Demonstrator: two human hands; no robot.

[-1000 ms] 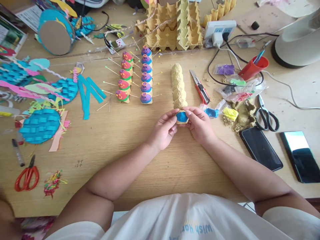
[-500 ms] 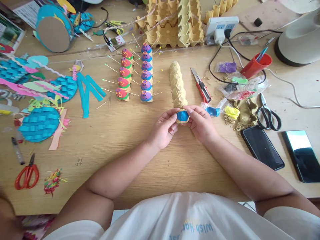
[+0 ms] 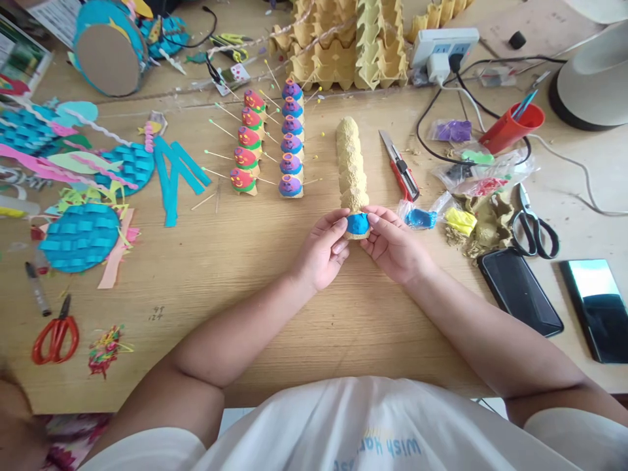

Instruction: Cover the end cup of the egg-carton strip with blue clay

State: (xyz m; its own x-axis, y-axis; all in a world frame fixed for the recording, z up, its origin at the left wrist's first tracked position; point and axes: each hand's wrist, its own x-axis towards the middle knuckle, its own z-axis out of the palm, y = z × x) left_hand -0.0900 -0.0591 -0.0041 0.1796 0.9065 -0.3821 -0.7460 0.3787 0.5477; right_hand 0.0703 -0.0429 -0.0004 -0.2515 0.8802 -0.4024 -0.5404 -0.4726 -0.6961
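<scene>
A strip of tan egg-carton bumps (image 3: 350, 154) points away from me at the middle of the table. Blue clay (image 3: 358, 224) covers part of its nearest bump. My left hand (image 3: 324, 252) pinches the left side of that end, thumb at the clay's edge. On the right side, my right hand (image 3: 395, 245) grips the same end, its thumb against the blue clay. Beyond my left hand stand a red-and-green caterpillar (image 3: 248, 137) and a purple-and-blue caterpillar (image 3: 292, 144), both with pins stuck in. Blue clay in a wrapper (image 3: 420, 218) lies beside my right hand.
A utility knife (image 3: 400, 167), yellow clay (image 3: 460, 221), black scissors (image 3: 532, 226), two phones (image 3: 520, 288) and a red cup (image 3: 513, 129) are at the right. Egg trays (image 3: 326, 65) and a power strip (image 3: 444, 47) lie at the back. Woven blue paper (image 3: 80, 237) and red scissors (image 3: 56, 339) are left.
The blue clay now covers more of the bump's width, and my right thumb has shifted slightly on it. The whole view has moved a little; both hands keep their hold.
</scene>
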